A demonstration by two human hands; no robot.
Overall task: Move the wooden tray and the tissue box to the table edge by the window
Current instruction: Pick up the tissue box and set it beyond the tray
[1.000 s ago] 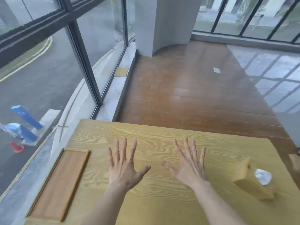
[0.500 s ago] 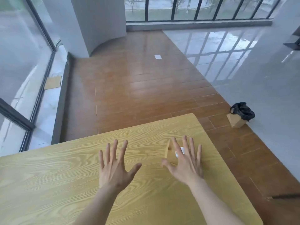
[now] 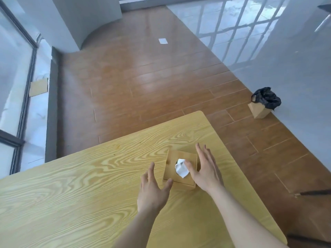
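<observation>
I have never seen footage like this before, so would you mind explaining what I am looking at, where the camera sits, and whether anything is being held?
There is no machine here. A person wears a wide-angle camera on the head, so the single view looks forward and down along their own bare forearms.

On the light wooden table stands a wooden tissue box, near the table's right side, with a white tissue poking out of its top. The left hand is open beside the box's near left corner. The right hand is open along its right side, thumb near the tissue. Both hands bracket the box, but neither has closed on it, so nothing is held yet.

The window runs along the left. On the floor to the right sits a small bin with a black bag. The wooden tray is out of view.
</observation>
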